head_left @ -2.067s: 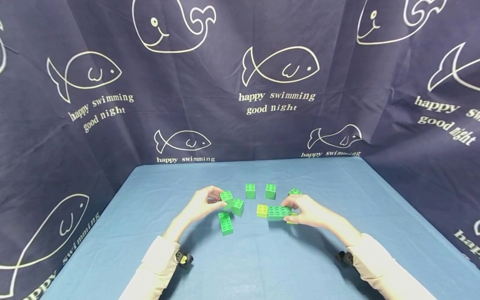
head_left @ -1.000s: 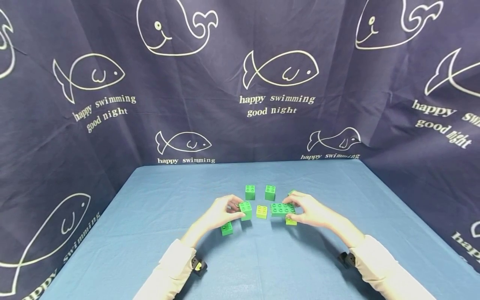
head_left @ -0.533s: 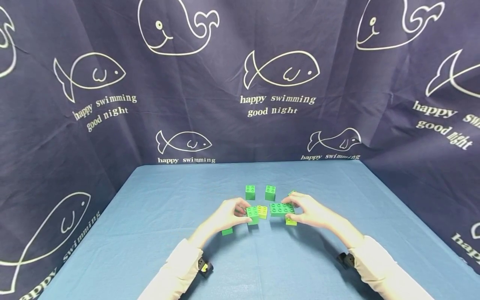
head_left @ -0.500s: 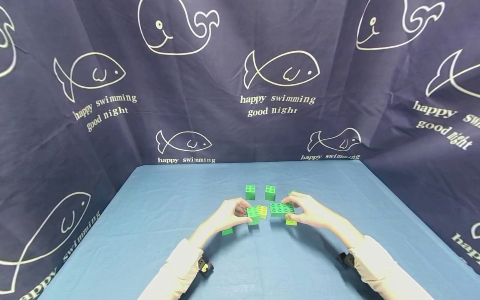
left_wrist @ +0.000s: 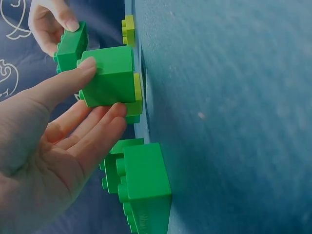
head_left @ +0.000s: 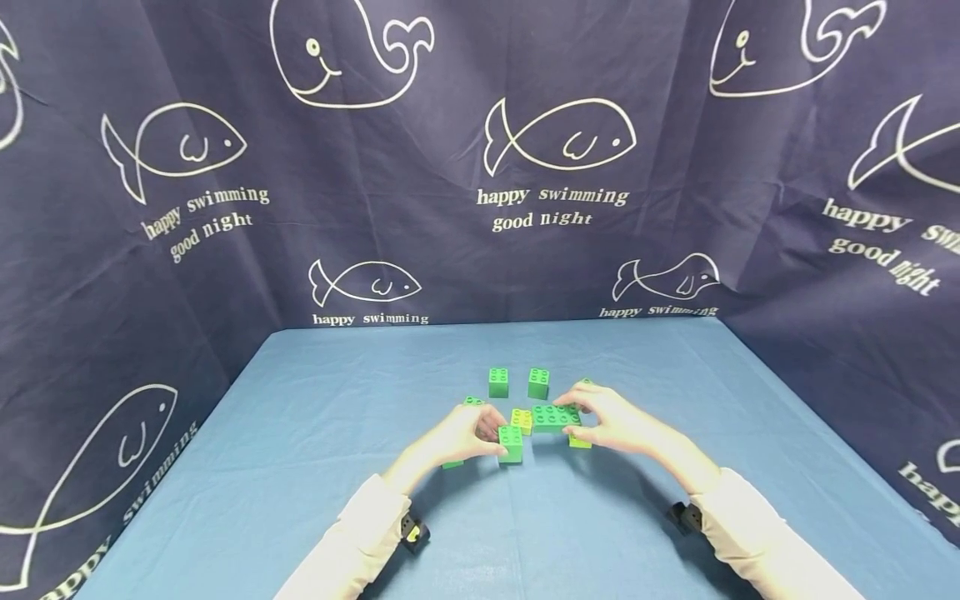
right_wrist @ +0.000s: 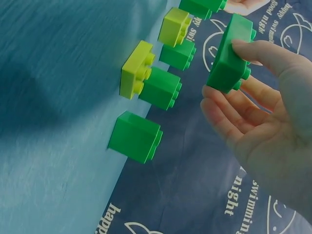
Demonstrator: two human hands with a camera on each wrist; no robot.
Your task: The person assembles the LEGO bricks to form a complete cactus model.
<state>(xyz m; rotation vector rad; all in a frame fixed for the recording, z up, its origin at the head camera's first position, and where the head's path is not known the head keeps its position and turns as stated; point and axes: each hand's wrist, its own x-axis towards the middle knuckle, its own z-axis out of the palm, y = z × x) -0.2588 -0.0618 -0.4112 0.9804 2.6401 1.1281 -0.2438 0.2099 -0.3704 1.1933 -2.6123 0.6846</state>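
Observation:
My left hand (head_left: pixel 461 435) pinches a square green toy building brick (head_left: pixel 511 446) between thumb and fingers, studs up. In the left wrist view the thumb lies on one side of this green brick (left_wrist: pixel 109 73), the fingertips on the opposite side. A longer green brick (head_left: pixel 553 419) with two rows of studs is held by my right hand (head_left: pixel 613 418), above the table. The right wrist view shows that hand's thumb on one face of the long brick (right_wrist: pixel 226 63). Between and just behind the two held bricks sits a small yellow brick (head_left: pixel 521 421).
Two green bricks, one left (head_left: pixel 498 383) and one right (head_left: pixel 538 383), stand farther back on the blue cloth (head_left: pixel 375 367). Another yellow brick (head_left: pixel 580 442) lies under the right hand. Beside the left hand, a green brick (head_left: pixel 472 401) and a long green brick (head_left: pixel 452 464) are partly hidden.
My left hand has carried its square green brick rightward and nearer to me, past the other green bricks on the left. The right hand stays almost in place with the long brick.

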